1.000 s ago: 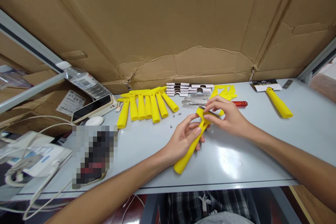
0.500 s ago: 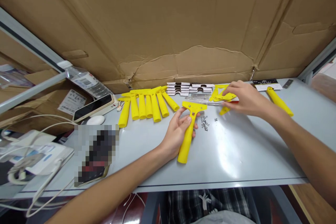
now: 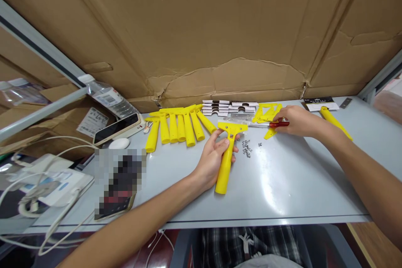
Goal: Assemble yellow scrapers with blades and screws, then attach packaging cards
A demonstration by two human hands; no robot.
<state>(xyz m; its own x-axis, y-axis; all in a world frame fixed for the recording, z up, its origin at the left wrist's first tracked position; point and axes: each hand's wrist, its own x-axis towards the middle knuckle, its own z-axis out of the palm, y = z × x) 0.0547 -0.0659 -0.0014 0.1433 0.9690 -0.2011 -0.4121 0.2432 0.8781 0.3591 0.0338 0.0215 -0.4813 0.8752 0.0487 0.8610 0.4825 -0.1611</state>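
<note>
My left hand (image 3: 215, 155) is wrapped round a yellow scraper handle (image 3: 225, 159), its wide head turned away from me and two small screws showing in it. Farther right, my right hand (image 3: 292, 120) pinches the red grip of a screwdriver (image 3: 277, 124), whose metal shaft points left towards the scraper head. Behind and beneath the screwdriver lie flat yellow plates (image 3: 266, 113). A small heap of loose screws (image 3: 246, 148) rests on the table just right of the scraper handle, with a few set apart (image 3: 260, 144).
Several yellow scraper handles (image 3: 172, 125) lie in a row at the back left. White blade packets (image 3: 215, 108) are stacked beside them. At the right are another yellow handle (image 3: 336, 123) and a black-and-white card (image 3: 322, 103). Phones (image 3: 117, 127), a bottle (image 3: 108, 98) and cables crowd the left.
My right hand has let go of a yellow plate, which now lies among the others, and has closed on the screwdriver's red grip. The left hand keeps its hold.
</note>
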